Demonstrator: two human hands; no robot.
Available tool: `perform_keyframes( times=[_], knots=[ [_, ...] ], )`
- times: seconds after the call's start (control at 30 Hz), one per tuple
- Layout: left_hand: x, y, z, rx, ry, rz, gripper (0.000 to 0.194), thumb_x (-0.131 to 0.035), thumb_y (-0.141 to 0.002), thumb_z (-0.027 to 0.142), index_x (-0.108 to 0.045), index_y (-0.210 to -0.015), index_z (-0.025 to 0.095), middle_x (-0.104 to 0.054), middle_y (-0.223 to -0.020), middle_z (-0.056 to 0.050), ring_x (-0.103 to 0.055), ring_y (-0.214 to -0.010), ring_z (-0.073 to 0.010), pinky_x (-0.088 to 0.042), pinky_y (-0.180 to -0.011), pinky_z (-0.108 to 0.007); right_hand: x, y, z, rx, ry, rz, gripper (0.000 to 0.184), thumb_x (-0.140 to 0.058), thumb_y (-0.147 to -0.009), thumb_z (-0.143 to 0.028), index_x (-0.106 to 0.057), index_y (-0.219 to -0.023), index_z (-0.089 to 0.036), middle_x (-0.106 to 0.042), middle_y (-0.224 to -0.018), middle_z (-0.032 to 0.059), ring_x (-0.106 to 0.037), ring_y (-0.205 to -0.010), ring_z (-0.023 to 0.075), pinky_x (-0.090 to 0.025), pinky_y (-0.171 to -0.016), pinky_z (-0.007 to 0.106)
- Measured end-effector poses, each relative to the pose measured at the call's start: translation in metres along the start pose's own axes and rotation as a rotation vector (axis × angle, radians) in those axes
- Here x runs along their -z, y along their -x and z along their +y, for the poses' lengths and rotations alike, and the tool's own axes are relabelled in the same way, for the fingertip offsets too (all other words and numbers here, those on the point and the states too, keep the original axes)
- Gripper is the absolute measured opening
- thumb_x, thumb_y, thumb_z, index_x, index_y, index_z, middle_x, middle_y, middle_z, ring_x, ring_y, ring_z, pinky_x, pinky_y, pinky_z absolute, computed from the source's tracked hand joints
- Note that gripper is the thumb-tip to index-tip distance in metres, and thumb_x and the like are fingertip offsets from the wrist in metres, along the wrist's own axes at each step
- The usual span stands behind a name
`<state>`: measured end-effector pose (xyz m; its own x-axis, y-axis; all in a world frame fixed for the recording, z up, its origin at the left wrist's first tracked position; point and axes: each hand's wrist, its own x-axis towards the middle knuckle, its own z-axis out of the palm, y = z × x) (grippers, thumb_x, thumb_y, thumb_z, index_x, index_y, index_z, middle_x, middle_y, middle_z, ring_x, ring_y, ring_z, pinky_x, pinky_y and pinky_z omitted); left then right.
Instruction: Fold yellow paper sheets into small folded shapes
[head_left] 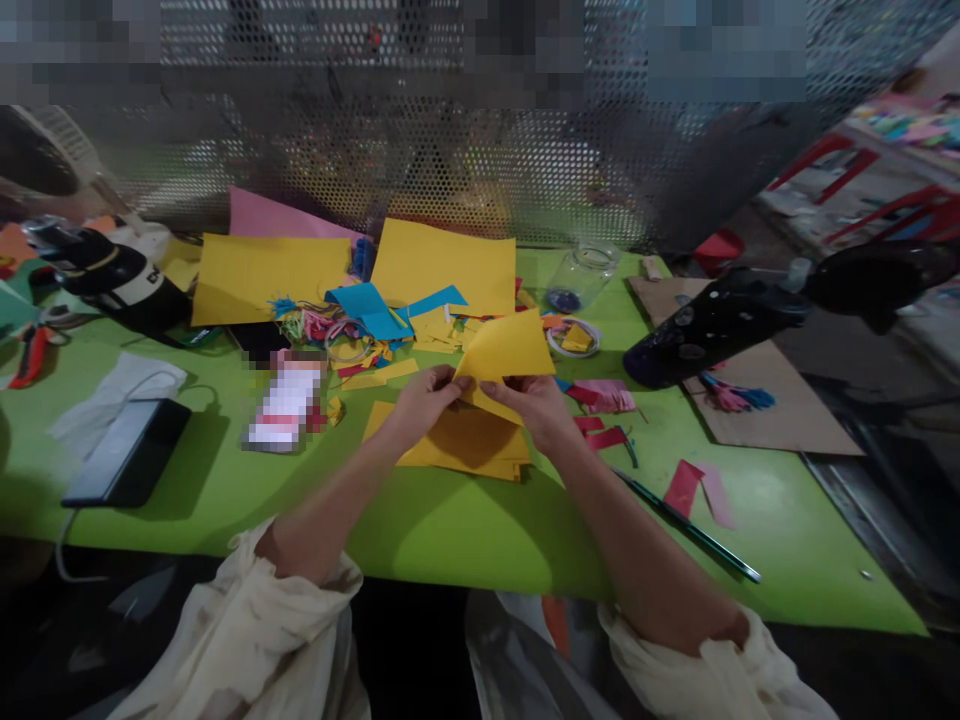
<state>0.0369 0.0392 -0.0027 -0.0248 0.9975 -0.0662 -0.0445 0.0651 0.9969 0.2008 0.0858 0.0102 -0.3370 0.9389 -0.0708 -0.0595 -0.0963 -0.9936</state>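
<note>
Both my hands hold one folded yellow paper piece (504, 350) just above the green table (420, 530). My left hand (424, 397) pinches its lower left edge with closed fingers. My right hand (534, 402) grips its lower right edge, fingers closed too. Directly beneath them lies a small stack of yellow paper sheets (465, 445). Cream sleeves cover both my upper arms at the bottom of the view.
Large yellow sheets (266, 278), a pink sheet, blue paper (367, 308) and paper scraps lie behind. A glass jar (583, 275), tape ring (574, 338), glue gun (112, 275), phone (127, 452), dark bottle (712, 325) on cardboard, pencil (686, 528) and pink strips surround. A perforated screen backs the table.
</note>
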Motion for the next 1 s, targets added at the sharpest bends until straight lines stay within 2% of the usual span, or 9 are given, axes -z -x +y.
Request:
perform_keyframes(
  times=[0.13, 0.37, 0.53, 0.67, 0.77, 0.87, 1.0],
  knots=[
    [-0.0008, 0.0006, -0.0002, 0.012, 0.081, 0.051, 0.034, -0.068, -0.077, 0.051, -0.064, -0.079, 0.017, -0.065, -0.079, -0.002, -0.058, -0.069, -0.0119, -0.049, -0.065, -0.025, 0.0015, -0.0013, -0.0006, 0.009, 0.050, -0.064, 0.029, -0.085, -0.059, -0.044, -0.076, -0.078, -0.024, -0.076, -0.082, 0.0015, -0.070, -0.084, 0.0237, -0.055, -0.086, 0.041],
    [-0.0021, -0.0001, -0.0003, 0.034, 0.061, 0.079, 0.041, -0.069, -0.074, 0.057, -0.064, -0.077, 0.017, -0.061, -0.075, 0.000, -0.053, -0.060, -0.0093, -0.048, -0.063, -0.025, -0.0033, -0.0009, -0.0040, -0.013, -0.033, -0.042, 0.032, -0.089, -0.050, -0.035, -0.075, -0.077, -0.025, -0.076, -0.080, 0.0004, -0.071, -0.086, 0.0243, -0.055, -0.086, 0.039],
    [-0.0029, 0.0000, 0.0032, 0.032, 0.027, 0.087, 0.039, -0.069, -0.075, 0.056, -0.061, -0.075, 0.018, -0.061, -0.073, 0.000, -0.054, -0.059, -0.0095, -0.047, -0.062, -0.024, -0.0032, -0.0003, -0.0043, -0.034, -0.046, -0.029, 0.034, -0.090, -0.049, -0.033, -0.076, -0.078, -0.025, -0.075, -0.078, 0.0005, -0.071, -0.087, 0.0254, -0.055, -0.085, 0.040],
    [-0.0011, 0.0004, 0.0029, 0.000, -0.047, 0.094, 0.035, -0.066, -0.079, 0.052, -0.059, -0.073, 0.018, -0.058, -0.067, 0.002, -0.053, -0.057, -0.0100, -0.044, -0.058, -0.024, -0.0020, 0.0008, -0.0009, -0.007, -0.050, -0.048, 0.034, -0.088, -0.055, -0.034, -0.075, -0.085, -0.024, -0.077, -0.088, 0.0019, -0.070, -0.092, 0.0246, -0.054, -0.088, 0.039],
    [-0.0002, 0.0013, 0.0036, -0.023, -0.147, 0.104, 0.034, -0.065, -0.081, 0.049, -0.055, -0.068, 0.019, -0.053, -0.061, 0.003, -0.053, -0.057, -0.0109, -0.042, -0.056, -0.024, -0.0011, 0.0014, 0.0015, 0.005, -0.040, 0.035, 0.044, -0.088, -0.055, -0.034, -0.074, -0.095, -0.025, -0.077, -0.096, 0.0031, -0.069, -0.097, 0.0253, -0.053, -0.090, 0.040],
    [-0.0011, 0.0021, 0.0055, -0.007, -0.153, 0.071, 0.038, -0.066, -0.080, 0.052, -0.052, -0.066, 0.019, -0.052, -0.060, 0.003, -0.058, -0.058, -0.0126, -0.043, -0.056, -0.024, -0.0011, 0.0014, 0.0018, 0.019, -0.050, 0.092, 0.051, -0.088, -0.054, -0.034, -0.072, -0.102, -0.026, -0.077, -0.097, 0.0033, -0.068, -0.097, 0.0248, -0.053, -0.091, 0.040],
    [-0.0031, 0.0013, 0.0050, 0.000, -0.076, -0.004, 0.039, -0.065, -0.080, 0.056, -0.054, -0.071, 0.019, -0.056, -0.064, 0.002, -0.063, -0.062, -0.0137, -0.046, -0.057, -0.024, -0.0034, 0.0018, -0.0006, 0.029, -0.090, 0.079, 0.043, -0.087, -0.056, -0.035, -0.073, -0.095, -0.025, -0.077, -0.092, 0.0029, -0.069, -0.092, 0.0232, -0.053, -0.090, 0.039]
  ],
)
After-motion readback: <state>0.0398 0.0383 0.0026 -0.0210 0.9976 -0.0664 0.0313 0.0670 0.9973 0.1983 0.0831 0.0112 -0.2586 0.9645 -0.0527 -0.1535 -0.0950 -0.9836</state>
